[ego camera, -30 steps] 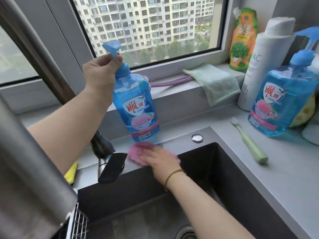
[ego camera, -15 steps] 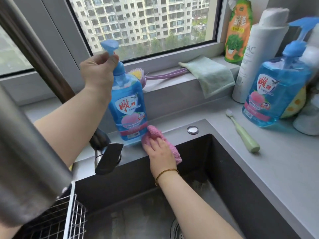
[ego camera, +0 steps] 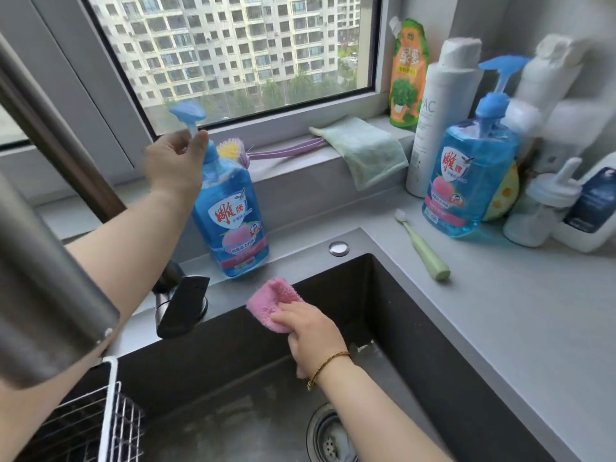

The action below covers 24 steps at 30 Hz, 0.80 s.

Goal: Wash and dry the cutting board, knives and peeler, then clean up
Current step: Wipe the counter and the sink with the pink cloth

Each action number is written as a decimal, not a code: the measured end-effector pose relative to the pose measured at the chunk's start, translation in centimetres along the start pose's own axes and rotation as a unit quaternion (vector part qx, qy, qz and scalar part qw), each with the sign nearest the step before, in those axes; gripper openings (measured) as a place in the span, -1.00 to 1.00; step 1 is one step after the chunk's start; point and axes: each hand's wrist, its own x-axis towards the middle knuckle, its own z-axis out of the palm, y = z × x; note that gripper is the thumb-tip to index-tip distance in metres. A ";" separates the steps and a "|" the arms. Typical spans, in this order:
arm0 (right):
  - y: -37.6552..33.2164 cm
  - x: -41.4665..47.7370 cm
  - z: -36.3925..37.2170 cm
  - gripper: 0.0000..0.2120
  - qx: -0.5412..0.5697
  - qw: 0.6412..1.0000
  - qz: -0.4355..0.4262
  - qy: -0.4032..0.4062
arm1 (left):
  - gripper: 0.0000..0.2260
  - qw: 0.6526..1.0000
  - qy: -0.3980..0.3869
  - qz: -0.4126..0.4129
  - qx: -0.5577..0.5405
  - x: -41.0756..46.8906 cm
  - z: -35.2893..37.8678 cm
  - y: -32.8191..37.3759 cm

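Since the earlier frame the pink cloth (ego camera: 271,300) has shifted from the bottle base down to the rear rim of the sink (ego camera: 400,328). The left hand (ego camera: 175,161) pinches the pump neck of the blue detergent bottle (ego camera: 230,215), which stands upright on the ledge. Below and to the right, apart from the bottle, the right hand (ego camera: 311,331) grips the cloth against the rim. A toothbrush (ego camera: 423,248) lies on the tabletop (ego camera: 500,311).

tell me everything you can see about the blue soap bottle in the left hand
Clear plastic dish soap bottle, mostly full of blue liquid, with a light-blue pump and a red, white and pink label. It leans slightly, base on the sink ledge. The left hand pinches its pump neck; the pink cloth in the right hand is just in front, apart.
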 end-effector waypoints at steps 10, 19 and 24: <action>-0.2 -9.1 -6.7 -0.57 0.070 0.976 0.121 0.166 | -0.61 0.981 -0.076 0.116 0.133 -8.5 -3.5 2.0; 9.8 -18.3 -13.5 -0.42 -0.076 0.911 0.329 0.235 | -0.65 0.951 -0.240 0.098 0.169 -22.7 -4.7 1.0; 12.6 -15.9 -13.3 -0.48 -0.124 0.902 0.371 0.180 | -0.69 0.936 -0.313 0.030 0.158 -29.7 -4.9 -1.3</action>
